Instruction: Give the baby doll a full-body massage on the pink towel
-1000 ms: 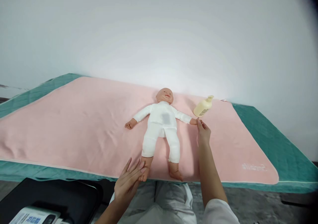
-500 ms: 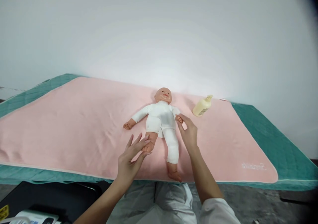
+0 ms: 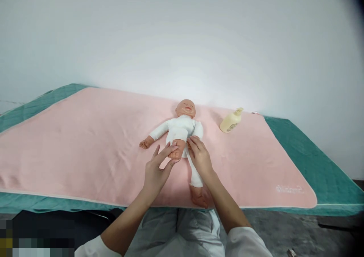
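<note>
Drawn inward since the earlier frame, the raised foot (image 3: 180, 150) and opposite arm (image 3: 198, 129) converge over the supine doll (image 3: 182, 126) on the pink mat (image 3: 99, 147), left hand (image 3: 156, 171) pinching the former, right hand (image 3: 201, 159) the latter's end, both best guided slowly.

No text clearly legible. Yellow bottle (image 3: 231, 122): dark lettering (image 3: 232, 128), too small to read. Pink mat (image 3: 256, 166), near-right corner: pale script (image 3: 289, 189), too faint to make out.
</note>
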The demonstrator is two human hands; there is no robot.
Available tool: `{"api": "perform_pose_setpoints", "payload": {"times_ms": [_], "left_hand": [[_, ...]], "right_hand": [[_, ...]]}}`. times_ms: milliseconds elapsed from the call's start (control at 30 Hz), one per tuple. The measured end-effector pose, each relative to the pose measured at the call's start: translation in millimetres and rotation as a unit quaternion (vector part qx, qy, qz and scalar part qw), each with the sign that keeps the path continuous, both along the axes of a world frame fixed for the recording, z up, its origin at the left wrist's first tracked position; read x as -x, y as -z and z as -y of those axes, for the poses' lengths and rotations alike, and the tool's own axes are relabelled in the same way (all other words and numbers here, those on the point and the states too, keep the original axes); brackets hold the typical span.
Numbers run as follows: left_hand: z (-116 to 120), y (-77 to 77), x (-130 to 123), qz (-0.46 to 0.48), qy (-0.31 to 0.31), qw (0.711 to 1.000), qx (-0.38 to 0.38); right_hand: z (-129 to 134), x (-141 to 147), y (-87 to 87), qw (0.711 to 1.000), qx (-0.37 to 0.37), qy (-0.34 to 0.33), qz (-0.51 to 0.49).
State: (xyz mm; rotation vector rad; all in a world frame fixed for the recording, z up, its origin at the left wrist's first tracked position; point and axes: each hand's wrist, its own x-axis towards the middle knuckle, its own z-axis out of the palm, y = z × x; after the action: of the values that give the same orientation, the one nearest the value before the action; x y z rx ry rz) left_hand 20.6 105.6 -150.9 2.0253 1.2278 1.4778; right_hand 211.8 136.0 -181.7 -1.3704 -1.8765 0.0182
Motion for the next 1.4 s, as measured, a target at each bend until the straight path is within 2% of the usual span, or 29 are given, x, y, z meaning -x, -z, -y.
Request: {"api": "perform_pose_setpoints", "payload": {"times_ms": [167, 333, 467, 600, 700, 833, 1000, 1067, 1133, 1233, 1400], "left_hand": [[2, 6.3, 0, 0.000, 0.008, 1.000, -0.004], [9, 12.0, 8, -0.019, 0.034, 0.999, -0.029], [15, 16.0, 20, -0.033, 0.068, 0.995, -0.059], [23, 22.6, 32, -0.057, 0.124, 0.987, -0.090], [30, 28.9, 39, -0.091, 0.159, 0.976, -0.115], [39, 39.7, 43, -0.122, 0.166, 0.967, -0.151], [54, 62.6, 47, -0.193, 0.155, 0.955, -0.166], [60, 72.8, 50, -0.233, 0.167, 0.944, -0.163], [66, 81.6, 53, -0.246, 0.177, 0.938, -0.167], [74, 91.8, 56, -0.238, 0.165, 0.943, -0.166], [83, 102.3, 61, -0.233, 0.140, 0.949, -0.160]], "right_hand": [[1, -2, -1.3, 1.000, 0.023, -0.020, 0.003], [4, -16, -11.1, 0.999, 0.029, -0.027, -0.028], [7, -31, -24.8, 0.995, 0.044, -0.029, -0.086], [6, -50, -34.1, 0.978, 0.052, 0.008, -0.201], [1, -69, -32.4, 0.945, 0.064, 0.059, -0.314], [-11, -98, -18.1, 0.891, 0.055, 0.120, -0.435], [-24, -127, 9.5, 0.774, 0.064, 0.151, -0.612], [-26, -134, 20.5, 0.739, 0.074, 0.169, -0.648], [-28, -138, 30.4, 0.721, 0.086, 0.188, -0.661], [-30, -142, 42.3, 0.710, 0.102, 0.199, -0.668], [-30, -144, 51.9, 0.691, 0.107, 0.193, -0.688]]}}
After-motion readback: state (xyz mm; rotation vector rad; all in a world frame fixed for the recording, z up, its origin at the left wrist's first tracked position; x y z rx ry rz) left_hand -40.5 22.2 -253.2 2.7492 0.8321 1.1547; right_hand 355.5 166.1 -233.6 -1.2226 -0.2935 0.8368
